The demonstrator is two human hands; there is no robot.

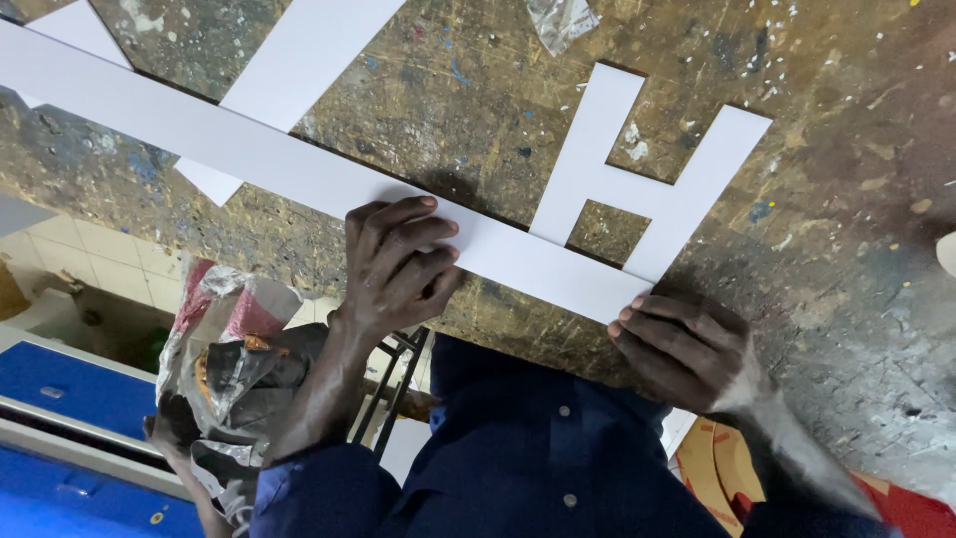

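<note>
Nearest us, we see our left hand [398,264] lying open, its fingers spread flat on the long white strip [299,169], pressing it to the paint-spattered workbench [846,229]. Our right hand [687,344] curls loosely at the strip's near end, its fingertips [632,304] touching the corner; we cannot tell whether it pinches the edge. Just beyond that end, a white H-shaped cutout [647,189] lies flat, its legs meeting the strip. Farther off, another white strip [299,60] crosses under the long one, and a crumpled clear wrapper [561,20] lies at the bench's far edge.
</note>
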